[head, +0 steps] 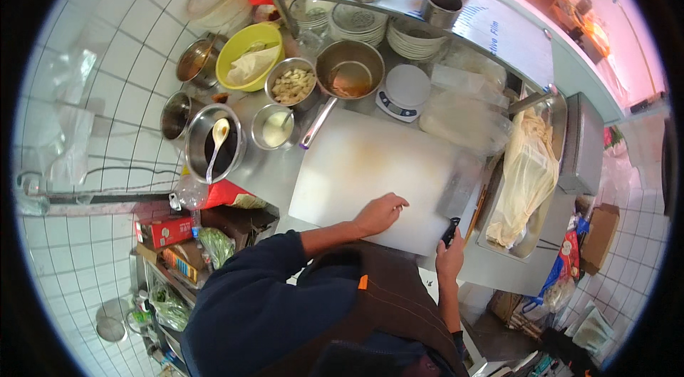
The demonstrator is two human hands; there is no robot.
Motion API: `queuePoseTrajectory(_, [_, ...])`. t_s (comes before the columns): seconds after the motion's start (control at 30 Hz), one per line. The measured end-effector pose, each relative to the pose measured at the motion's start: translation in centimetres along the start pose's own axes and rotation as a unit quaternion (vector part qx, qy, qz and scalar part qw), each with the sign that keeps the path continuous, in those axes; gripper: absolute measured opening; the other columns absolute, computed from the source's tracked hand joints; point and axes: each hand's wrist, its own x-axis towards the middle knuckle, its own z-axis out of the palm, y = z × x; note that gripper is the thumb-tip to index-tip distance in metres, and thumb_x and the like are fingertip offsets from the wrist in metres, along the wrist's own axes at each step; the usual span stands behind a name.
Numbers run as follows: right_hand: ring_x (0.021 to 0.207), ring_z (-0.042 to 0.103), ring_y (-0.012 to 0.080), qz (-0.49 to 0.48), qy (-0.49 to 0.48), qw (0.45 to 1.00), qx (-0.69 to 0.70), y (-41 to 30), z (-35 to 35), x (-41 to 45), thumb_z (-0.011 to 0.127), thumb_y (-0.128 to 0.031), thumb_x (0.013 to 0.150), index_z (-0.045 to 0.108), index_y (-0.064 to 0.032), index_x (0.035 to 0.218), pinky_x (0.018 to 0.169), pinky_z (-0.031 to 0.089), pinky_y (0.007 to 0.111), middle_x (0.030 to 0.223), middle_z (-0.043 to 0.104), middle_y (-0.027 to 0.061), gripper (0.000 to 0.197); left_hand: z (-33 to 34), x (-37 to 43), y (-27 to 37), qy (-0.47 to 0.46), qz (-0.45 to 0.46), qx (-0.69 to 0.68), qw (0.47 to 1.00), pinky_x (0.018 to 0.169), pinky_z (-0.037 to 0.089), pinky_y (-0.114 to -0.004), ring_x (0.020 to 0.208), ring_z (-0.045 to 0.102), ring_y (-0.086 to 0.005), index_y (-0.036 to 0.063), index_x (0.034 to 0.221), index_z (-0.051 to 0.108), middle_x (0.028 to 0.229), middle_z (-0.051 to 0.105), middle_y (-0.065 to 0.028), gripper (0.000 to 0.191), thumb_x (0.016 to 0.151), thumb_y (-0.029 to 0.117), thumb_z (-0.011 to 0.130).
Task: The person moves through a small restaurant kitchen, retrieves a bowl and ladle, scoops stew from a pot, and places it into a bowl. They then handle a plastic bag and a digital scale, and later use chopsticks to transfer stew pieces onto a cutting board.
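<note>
A cleaver (459,188) with a broad metal blade lies at the right side of the white cutting board (342,179). My right hand (450,257) grips its black handle (451,230) at the board's near right edge. Over the near middle of the board is my left hand (380,215), its fingers loosely curled. A tiny pale spot shows at those fingers, and whether they pinch something cannot be made out. The middle of the board bears a faint yellowish stain.
Beyond the board stand a saucepan (350,64) and a white kitchen scale (404,89). To the left are a bowl of dark liquid (235,150) with a spoon, a pot of pale cubes (293,87) and a yellow basin (250,56). A cloth-covered steel tray (526,179) sits right.
</note>
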Motion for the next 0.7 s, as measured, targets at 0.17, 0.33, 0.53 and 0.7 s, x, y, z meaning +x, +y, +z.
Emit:
queuePoseTrajectory(0.17, [0.119,0.053,0.0417,-0.115,0.086,0.988,-0.056,-1.1,-0.8,1.1,0.066,-0.01,0.088,0.047,0.0009,0.139,0.101,0.043,0.047,0.128,0.055,0.0236,0.055,-11.7,-2.1,-0.7,0.2,0.008,-0.032,0.979,0.077,0.055,-0.032,0.089,0.065,-0.0214,0.0008,0.118,0.064,0.104,0.065,-0.0116,0.03,0.092,-0.004,0.05])
queuePoseTrajectory(0.33, [0.122,0.051,0.0415,-0.186,0.124,0.975,0.004,-6.4,-3.1,1.0,0.063,-0.005,0.089,0.052,0.0023,0.134,0.106,0.04,0.047,0.132,0.054,0.023,0.047,-28.7,3.1,-5.2,0.301,0.033,0.259,0.917,0.084,0.053,-0.043,0.094,0.066,-0.033,0.0055,0.121,0.065,0.108,0.067,-0.0166,0.031,0.092,0.008,0.055])
queuePoseTrajectory(0.53, [0.125,0.051,0.0407,-0.188,0.113,0.975,0.011,-15.9,-0.5,0.6,0.062,-0.005,0.091,0.053,0.001,0.135,0.108,0.039,0.047,0.133,0.054,0.0238,0.046,-34.1,13.9,-13.2,0.037,-0.181,0.446,0.876,0.1,0.048,-0.054,0.119,0.06,-0.0407,0.0092,0.124,0.064,0.134,0.058,-0.0219,0.04,0.084,0.017,0.062])
queuePoseTrajectory(0.7, [0.119,0.055,0.0384,-0.119,0.082,0.982,0.122,-24.2,5.9,-1.0,0.061,-0.004,0.092,0.053,0.0007,0.135,0.099,0.048,0.042,0.133,0.052,0.024,0.044,-34.3,15.1,-18.2,0.049,-0.092,0.509,0.855,0.088,0.052,-0.055,0.117,0.06,-0.0391,0.0189,0.128,0.063,0.129,0.058,-0.0166,0.036,0.093,0.023,0.056])
